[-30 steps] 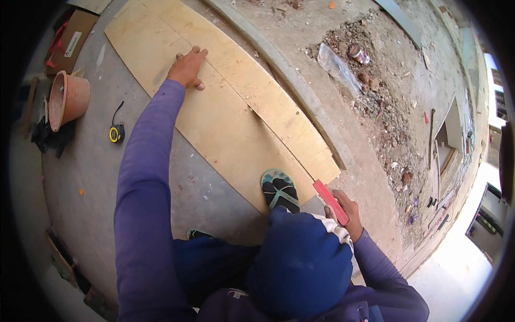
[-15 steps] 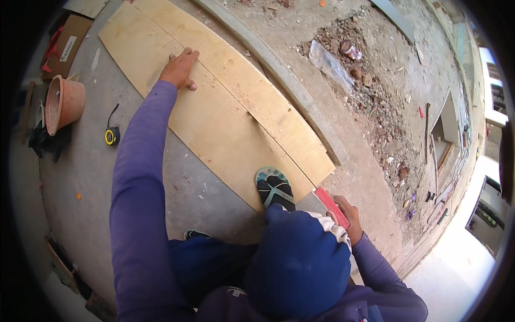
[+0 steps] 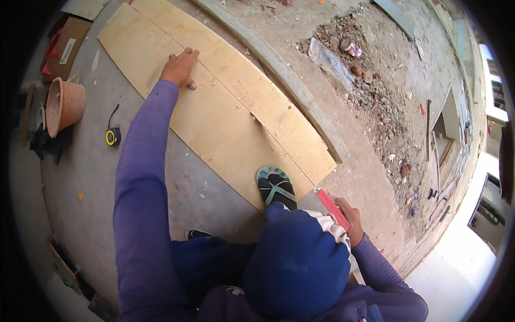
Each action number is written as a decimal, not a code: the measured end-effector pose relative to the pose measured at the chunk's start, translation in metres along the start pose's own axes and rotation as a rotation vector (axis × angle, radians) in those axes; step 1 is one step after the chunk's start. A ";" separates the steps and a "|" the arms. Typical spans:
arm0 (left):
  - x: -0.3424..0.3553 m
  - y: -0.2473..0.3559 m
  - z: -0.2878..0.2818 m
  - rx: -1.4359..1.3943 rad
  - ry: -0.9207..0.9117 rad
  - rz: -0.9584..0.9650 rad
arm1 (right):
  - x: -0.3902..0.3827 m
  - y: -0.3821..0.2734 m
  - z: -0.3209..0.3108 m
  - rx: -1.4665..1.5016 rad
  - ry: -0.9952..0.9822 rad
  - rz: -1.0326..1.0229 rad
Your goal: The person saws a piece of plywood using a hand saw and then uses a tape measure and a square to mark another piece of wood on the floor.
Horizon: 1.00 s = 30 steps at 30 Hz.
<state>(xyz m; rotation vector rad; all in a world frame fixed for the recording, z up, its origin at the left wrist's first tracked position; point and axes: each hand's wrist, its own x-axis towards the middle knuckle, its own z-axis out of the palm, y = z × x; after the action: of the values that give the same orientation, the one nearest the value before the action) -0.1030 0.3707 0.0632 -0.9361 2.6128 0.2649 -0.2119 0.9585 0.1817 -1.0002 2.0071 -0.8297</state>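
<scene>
1. While the person crouches on the concrete floor point(image 3: 86, 214), a long plywood sheet point(image 3: 225, 123) lies flat there, its long axis running from 10 o'clock down to 4 o'clock in the head view.
2. Left hand point(image 3: 179, 67): laid palm-down on the sheet near its 10 o'clock end, arm at full stretch, fingers pressed together against the wood and gripping nothing.
3. Right hand point(image 3: 350, 217): closed around a red tool point(image 3: 331, 206) just off the sheet's 4 o'clock corner; the tool's kind cannot be told.
4. A thin line runs along the sheet from near the left hand toward the red tool, following the long axis.
5. A sandalled foot point(image 3: 275, 187) stands on the sheet's near edge, at 9 o'clock from the right hand and just beside it.
6. Apart from the sheet: a yellow tape measure point(image 3: 112, 136) and a clay pot point(image 3: 63, 104), both at 8 o'clock from the left hand.
</scene>
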 end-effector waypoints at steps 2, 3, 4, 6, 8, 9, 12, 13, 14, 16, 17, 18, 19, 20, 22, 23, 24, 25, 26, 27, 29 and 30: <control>0.007 -0.006 0.005 0.018 -0.002 0.031 | 0.048 -0.013 0.021 0.031 0.030 -0.050; 0.011 -0.008 0.009 0.027 -0.003 0.048 | 0.083 -0.016 0.035 0.051 0.037 -0.069; 0.015 -0.007 0.010 0.007 0.013 0.055 | 0.117 -0.019 0.048 0.067 0.047 -0.085; 0.013 -0.006 0.012 -0.017 0.021 0.059 | 0.132 -0.007 0.065 0.124 0.064 -0.114; 0.006 0.005 0.010 0.006 0.022 0.006 | 0.125 0.001 0.061 0.116 0.040 -0.094; 0.004 0.010 0.008 0.014 0.022 -0.018 | 0.101 0.006 0.051 0.101 0.053 -0.070; 0.002 -0.003 0.005 -0.040 -0.006 -0.010 | 0.000 0.015 0.005 0.019 0.022 0.025; 0.002 -0.006 0.006 -0.028 0.000 0.004 | -0.010 0.009 0.000 0.003 0.008 0.013; 0.004 -0.009 0.007 -0.019 0.008 0.020 | -0.016 0.002 -0.006 -0.018 -0.004 0.001; 0.012 -0.006 0.008 0.003 -0.004 0.038 | -0.004 0.000 -0.001 -0.022 0.001 -0.002; 0.017 0.000 0.009 0.014 -0.030 0.043 | 0.019 0.000 0.012 -0.007 0.017 0.013; 0.019 0.005 0.009 0.028 -0.053 0.040 | 0.044 -0.002 0.024 0.007 0.017 0.004; 0.023 0.004 0.007 0.026 -0.044 0.041 | 0.066 -0.001 0.032 0.020 0.020 -0.015; 0.022 0.003 0.007 0.023 -0.043 0.042 | 0.072 0.004 0.037 0.055 0.050 -0.027; 0.020 0.001 0.008 0.022 -0.031 0.026 | 0.079 0.013 0.043 0.120 0.117 -0.061; 0.018 0.001 0.010 0.024 -0.020 0.009 | 0.071 0.012 0.039 0.096 0.102 -0.049; 0.017 0.002 0.011 0.026 -0.010 -0.008 | 0.055 0.012 0.030 0.071 0.086 -0.036; 0.014 -0.004 0.013 0.004 0.010 0.012 | 0.031 0.018 0.018 0.042 0.075 -0.002; 0.011 -0.008 0.015 -0.021 0.029 0.032 | 0.005 0.024 0.003 0.011 0.063 0.033; 0.010 -0.013 0.015 -0.044 0.053 0.054 | -0.017 0.020 -0.012 -0.008 0.030 0.025; 0.012 -0.010 0.013 -0.032 0.034 0.059 | -0.027 0.016 -0.018 0.003 0.009 0.052; 0.012 -0.010 0.012 -0.026 0.024 0.059 | -0.021 0.017 -0.007 0.038 0.014 0.081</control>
<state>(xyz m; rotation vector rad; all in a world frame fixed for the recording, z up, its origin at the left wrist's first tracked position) -0.1022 0.3602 0.0467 -0.8774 2.6679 0.3056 -0.2149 0.9865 0.1789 -0.8886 2.0224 -0.8299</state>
